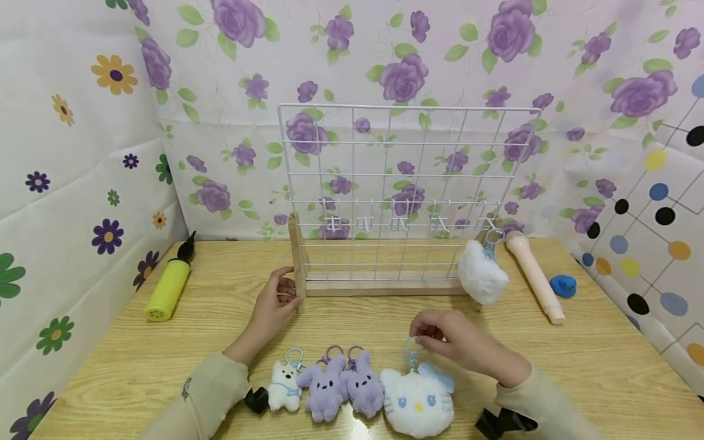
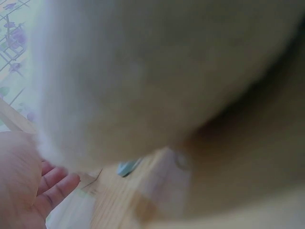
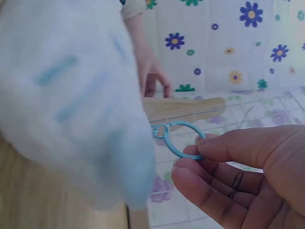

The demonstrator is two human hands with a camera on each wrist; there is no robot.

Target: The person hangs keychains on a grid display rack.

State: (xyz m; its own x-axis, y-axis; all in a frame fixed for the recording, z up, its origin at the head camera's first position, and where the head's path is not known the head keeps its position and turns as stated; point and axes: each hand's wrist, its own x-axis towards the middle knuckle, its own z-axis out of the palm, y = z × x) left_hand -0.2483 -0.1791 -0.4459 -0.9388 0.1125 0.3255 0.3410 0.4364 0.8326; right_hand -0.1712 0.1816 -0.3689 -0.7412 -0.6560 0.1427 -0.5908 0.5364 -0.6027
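My right hand (image 1: 448,336) pinches the light blue key ring (image 3: 183,138) of a white cat-face plush keychain (image 1: 418,403) with blue eyes and a blue bow. In the right wrist view the plush fills the left side. My left hand (image 1: 275,299) touches the left wooden post (image 1: 297,256) of a white wire grid rack (image 1: 385,143), its fingers loosely bent beside it. A row of plush keychains lies in front: a white dog (image 1: 285,386), then two purple rabbits (image 1: 326,389). A pale fuzzy shape (image 2: 124,86) blocks much of the left wrist view.
Several white hooks (image 1: 365,221) hang on the grid. Another white plush (image 1: 481,275) hangs at its right end. A yellow pump (image 1: 167,290) lies at left; a pale pink stick (image 1: 535,278) and blue toy duck (image 1: 563,285) are at right. Floral cloths surround the wooden table.
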